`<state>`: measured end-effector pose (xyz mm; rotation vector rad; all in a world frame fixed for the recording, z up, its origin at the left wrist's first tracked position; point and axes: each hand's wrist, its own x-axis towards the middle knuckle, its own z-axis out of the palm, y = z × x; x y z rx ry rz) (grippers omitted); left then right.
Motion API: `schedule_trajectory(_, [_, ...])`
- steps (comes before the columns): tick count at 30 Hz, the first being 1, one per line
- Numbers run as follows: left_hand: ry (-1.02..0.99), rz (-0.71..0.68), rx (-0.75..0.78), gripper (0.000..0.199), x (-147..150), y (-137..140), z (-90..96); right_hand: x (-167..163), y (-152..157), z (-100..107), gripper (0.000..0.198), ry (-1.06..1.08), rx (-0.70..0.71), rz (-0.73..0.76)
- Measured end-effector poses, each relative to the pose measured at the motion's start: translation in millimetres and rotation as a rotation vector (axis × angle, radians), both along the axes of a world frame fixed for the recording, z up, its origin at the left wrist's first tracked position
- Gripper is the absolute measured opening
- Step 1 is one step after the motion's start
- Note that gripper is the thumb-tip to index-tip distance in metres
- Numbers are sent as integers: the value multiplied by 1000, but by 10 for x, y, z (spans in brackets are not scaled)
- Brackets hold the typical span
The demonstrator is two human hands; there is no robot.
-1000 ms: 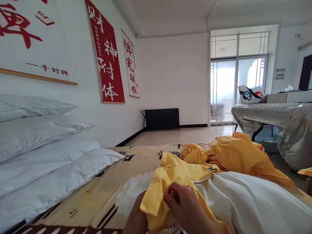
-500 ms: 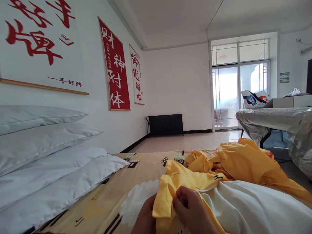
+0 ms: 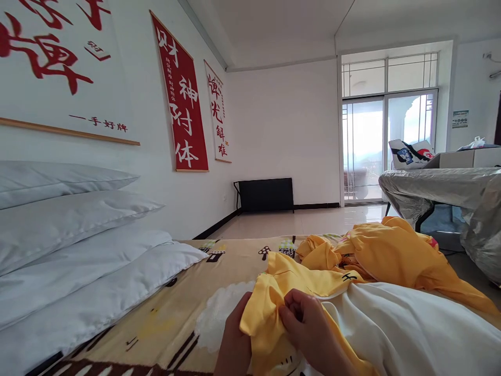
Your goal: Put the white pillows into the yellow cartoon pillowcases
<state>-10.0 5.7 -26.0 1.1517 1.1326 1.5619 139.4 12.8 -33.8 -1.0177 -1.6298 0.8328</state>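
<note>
A yellow pillowcase-like cloth (image 3: pixel 301 277) with small dark markings lies bunched at the front of the bed, partly around a white pillow (image 3: pixel 407 324). My right hand (image 3: pixel 309 326) pinches a fold of the yellow cloth between thumb and curled fingers. On the other side of that fold, my left hand (image 3: pixel 237 334) grips the cloth's edge; its fingertips are hidden behind the fabric. Both hands are close together, low in the middle of the view. Beyond them rests a heap of darker orange-yellow fabric (image 3: pixel 395 256).
Several white pillows (image 3: pixel 82 250) are stacked at the left. A patterned beige blanket (image 3: pixel 183 313) covers the bed. At the right stands a plastic-covered table (image 3: pixel 438 183) with boxes (image 3: pixel 454 159) on it. A black folded panel (image 3: pixel 266 195) leans by the far wall.
The fold of yellow cloth between my hands has been drawn tighter and creased, and its lower edge has shifted left. My hands have risen slightly. The view has tilted a little downward.
</note>
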Motion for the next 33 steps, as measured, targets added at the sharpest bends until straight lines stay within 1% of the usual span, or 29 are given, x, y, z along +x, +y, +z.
schedule_trajectory(2, [87,-36,60,22,31,-109,59,0,4,0,26,-1,-3,2])
schedule_trajectory(4, [176,-58,78,20,53,-211,111,2,3,8,27,6,1,5])
schedule_trajectory(5, [190,-40,67,19,59,-250,130,2,-1,14,27,6,5,5])
schedule_trajectory(7, [164,18,36,17,64,-301,158,1,-15,27,28,-4,10,7])
schedule_trajectory(8, [150,24,21,17,65,-311,169,-2,-25,32,28,-18,15,4])
schedule_trajectory(9, [147,5,8,19,67,-313,181,-7,-35,35,27,-38,23,-2])
schedule_trajectory(12, [199,-141,-33,22,76,-294,219,-28,-68,29,22,-126,77,-25])
schedule_trajectory(14, [187,-200,-57,23,82,-279,232,-41,-86,20,18,-174,117,-29])
schedule_trajectory(17, [47,-244,-122,25,80,-261,201,-49,-113,16,18,-202,149,-39])
schedule_trajectory(22, [-354,-302,-230,22,36,-211,107,-49,-133,31,22,-206,172,-14])
schedule_trajectory(24, [-496,-317,-289,19,25,-196,115,-39,-123,34,22,-235,183,-18])
schedule_trajectory(26, [-593,-329,-338,21,21,-192,151,-16,-114,44,22,-277,174,-29])
schedule_trajectory(29, [-670,-366,-338,32,16,-194,201,51,-120,89,22,-335,149,-55])
schedule_trajectory(33, [-618,-357,-313,41,7,-194,180,175,-170,161,20,-434,107,-14])
